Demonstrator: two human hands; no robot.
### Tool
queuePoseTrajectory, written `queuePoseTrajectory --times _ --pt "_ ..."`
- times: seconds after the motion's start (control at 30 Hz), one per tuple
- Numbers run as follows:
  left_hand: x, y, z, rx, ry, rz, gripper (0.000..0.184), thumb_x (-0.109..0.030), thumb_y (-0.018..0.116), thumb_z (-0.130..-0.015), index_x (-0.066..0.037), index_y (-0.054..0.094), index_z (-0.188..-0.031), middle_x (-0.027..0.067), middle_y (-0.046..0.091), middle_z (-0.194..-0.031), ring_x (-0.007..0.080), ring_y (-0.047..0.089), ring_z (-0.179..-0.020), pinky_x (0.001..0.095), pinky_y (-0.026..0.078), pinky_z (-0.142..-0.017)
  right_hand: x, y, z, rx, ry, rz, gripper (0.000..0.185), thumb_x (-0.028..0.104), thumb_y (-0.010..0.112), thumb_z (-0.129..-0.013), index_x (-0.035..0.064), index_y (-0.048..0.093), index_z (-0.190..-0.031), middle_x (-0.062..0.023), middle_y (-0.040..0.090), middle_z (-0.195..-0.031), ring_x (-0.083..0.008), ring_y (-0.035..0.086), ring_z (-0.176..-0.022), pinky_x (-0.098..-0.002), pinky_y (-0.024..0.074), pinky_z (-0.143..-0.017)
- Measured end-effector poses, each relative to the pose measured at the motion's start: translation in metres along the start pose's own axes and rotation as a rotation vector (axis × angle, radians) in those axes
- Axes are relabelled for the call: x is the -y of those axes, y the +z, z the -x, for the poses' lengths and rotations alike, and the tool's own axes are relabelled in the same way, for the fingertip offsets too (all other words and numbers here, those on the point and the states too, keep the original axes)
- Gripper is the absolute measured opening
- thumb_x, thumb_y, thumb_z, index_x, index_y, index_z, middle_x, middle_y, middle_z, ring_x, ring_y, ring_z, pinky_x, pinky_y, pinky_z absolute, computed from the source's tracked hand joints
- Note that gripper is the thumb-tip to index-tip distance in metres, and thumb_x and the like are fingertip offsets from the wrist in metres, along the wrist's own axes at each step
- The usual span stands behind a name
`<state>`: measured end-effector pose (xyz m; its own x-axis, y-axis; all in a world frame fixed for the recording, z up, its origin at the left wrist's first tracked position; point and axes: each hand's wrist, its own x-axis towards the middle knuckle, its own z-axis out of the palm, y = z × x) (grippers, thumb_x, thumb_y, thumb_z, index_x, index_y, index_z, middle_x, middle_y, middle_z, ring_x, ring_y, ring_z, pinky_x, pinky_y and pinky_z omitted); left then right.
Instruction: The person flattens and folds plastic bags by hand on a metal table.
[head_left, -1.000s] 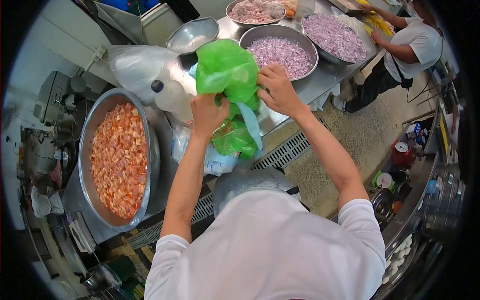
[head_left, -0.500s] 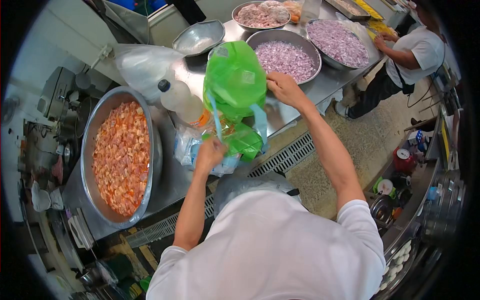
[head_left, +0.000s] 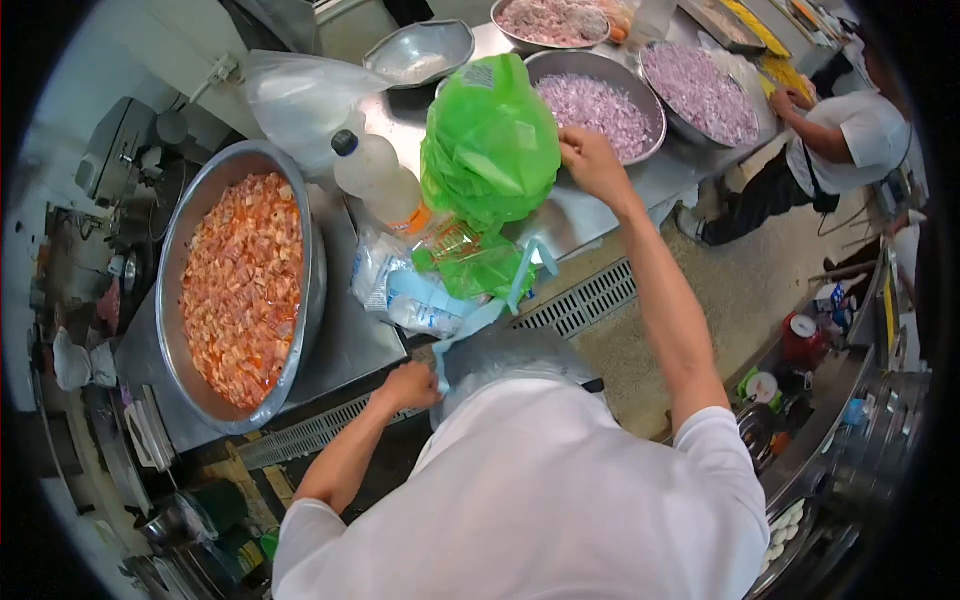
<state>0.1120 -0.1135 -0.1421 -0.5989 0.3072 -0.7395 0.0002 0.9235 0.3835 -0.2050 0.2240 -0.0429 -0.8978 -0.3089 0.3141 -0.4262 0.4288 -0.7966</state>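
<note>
My right hand (head_left: 597,168) grips the side of a bulging green plastic bag (head_left: 488,140) above the steel table. Closer to my body, my left hand (head_left: 410,386) is closed on one end of a light-blue strip (head_left: 488,316). That strip runs up and rightward from the fist to just below the bag. Beneath the bag lie clear and green plastic wrapping (head_left: 478,262) and a blue-and-white packet (head_left: 425,303). A plastic bottle with a dark cap (head_left: 375,172) stands left of the bag.
A large metal tub of diced, reddish meat (head_left: 243,290) is at left. Behind are bowls of chopped onion (head_left: 597,112) and minced meat (head_left: 553,20), and a metal basin (head_left: 420,50). A co-worker (head_left: 850,140) stands at right. A floor drain grate (head_left: 583,300) runs below the table.
My left hand has moved down toward my body, drawing the light-blue strip out long. My right hand stays on the green bag, whose top looks rounder and more bunched.
</note>
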Motion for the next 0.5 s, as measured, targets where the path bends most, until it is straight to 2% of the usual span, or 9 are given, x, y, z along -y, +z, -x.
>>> queuePoseTrajectory --times 0.07,0.1,0.13,0.2,0.23,0.27,0.37,0.47,0.5 --pt "-0.019 -0.041 -0.001 -0.456 0.114 0.231 0.026 -0.025 0.066 -0.083 -0.007 0.073 -0.101 0.0236 0.069 -0.087 0.0359 0.069 -0.081 0.0488 0.054 -0.074 0.013 -0.004 0.008 -0.117 0.037 -0.073 0.027 0.017 0.06 -0.097 -0.0013 0.067 -0.116 -0.0071 0.072 -0.102 -0.0153 0.065 -0.092 -0.0327 0.0506 -0.083" --pt "-0.047 -0.08 0.005 -0.756 0.111 0.326 0.029 -0.024 0.065 -0.088 -0.005 0.07 -0.11 0.0204 0.066 -0.074 0.0324 0.064 -0.066 0.0459 0.049 -0.062 -0.011 0.003 0.0 -0.153 0.035 -0.261 0.032 0.019 0.059 -0.099 -0.0001 0.064 -0.125 -0.0057 0.069 -0.113 -0.0149 0.064 -0.099 -0.0316 0.0493 -0.092" --pt "-0.078 -0.122 0.014 -0.95 0.053 0.334 0.039 -0.023 0.068 -0.088 -0.004 0.064 -0.122 0.0156 0.06 -0.063 0.0298 0.059 -0.057 0.0429 0.044 -0.055 -0.005 0.005 -0.006 -0.173 0.006 -0.317 0.034 0.02 0.058 -0.1 0.0 0.062 -0.127 -0.0064 0.069 -0.115 -0.0152 0.063 -0.101 -0.0314 0.0487 -0.093" --pt "-0.127 -0.183 0.01 -1.226 0.185 0.43 0.054 -0.022 0.073 -0.085 -0.005 0.058 -0.135 0.0138 0.057 -0.062 0.0289 0.059 -0.057 0.0437 0.045 -0.056 0.015 0.012 -0.009 -0.218 -0.038 -0.438 0.037 0.022 0.056 -0.102 0.0001 0.06 -0.131 -0.0078 0.068 -0.117 -0.0156 0.063 -0.103 -0.0309 0.0475 -0.097" --pt "-0.132 -0.2 -0.008 -1.268 0.224 0.416 0.053 -0.021 0.072 -0.084 -0.004 0.059 -0.132 0.0162 0.061 -0.067 0.0321 0.063 -0.063 0.0448 0.048 -0.061 0.012 0.013 -0.015 -0.148 -0.029 -0.412 0.041 0.028 0.053 -0.104 0.0004 0.061 -0.133 -0.0145 0.065 -0.128 -0.0205 0.057 -0.123 -0.032 0.0432 -0.104" --pt "-0.133 -0.216 -0.026 -1.312 0.266 0.402 0.052 -0.021 0.072 -0.083 -0.003 0.059 -0.13 0.0185 0.065 -0.073 0.0352 0.066 -0.069 0.0458 0.05 -0.065 0.011 0.014 -0.021 -0.075 0.02 -0.456 0.042 0.029 0.052 -0.104 0.0006 0.06 -0.134 -0.0145 0.064 -0.129 -0.0206 0.057 -0.122 -0.0323 0.0429 -0.104" --pt "-0.102 -0.23 -0.096 -1.264 0.239 0.304 0.047 -0.017 0.067 -0.082 -0.001 0.06 -0.126 0.0233 0.071 -0.089 0.042 0.069 -0.086 0.0477 0.053 -0.076 0.01 0.026 -0.032 0.118 0.125 -0.511 0.044 0.031 0.049 -0.105 0.0008 0.059 -0.136 -0.0141 0.064 -0.13 -0.0208 0.058 -0.12 -0.0329 0.0421 -0.105" --pt "-0.104 -0.217 -0.111 -1.194 0.202 0.571 0.044 -0.015 0.063 -0.082 0.0 0.06 -0.123 0.0253 0.071 -0.098 0.0455 0.068 -0.096 0.0486 0.053 -0.08 -0.015 0.053 -0.014 0.179 0.149 -0.434 0.044 0.032 0.048 -0.106 0.0001 0.059 -0.135 -0.0134 0.064 -0.131 -0.0203 0.058 -0.118 -0.033 0.0418 -0.105" --pt "-0.102 -0.213 -0.116 -1.207 0.211 0.54 0.044 -0.015 0.062 -0.082 0.0 0.06 -0.123 0.0251 0.071 -0.098 0.045 0.068 -0.094 0.0483 0.053 -0.079 -0.034 0.064 -0.003 0.18 0.145 -0.402 0.045 0.032 0.047 -0.106 0.0 0.059 -0.135 -0.0133 0.065 -0.13 -0.0199 0.058 -0.118 -0.033 0.0419 -0.105"
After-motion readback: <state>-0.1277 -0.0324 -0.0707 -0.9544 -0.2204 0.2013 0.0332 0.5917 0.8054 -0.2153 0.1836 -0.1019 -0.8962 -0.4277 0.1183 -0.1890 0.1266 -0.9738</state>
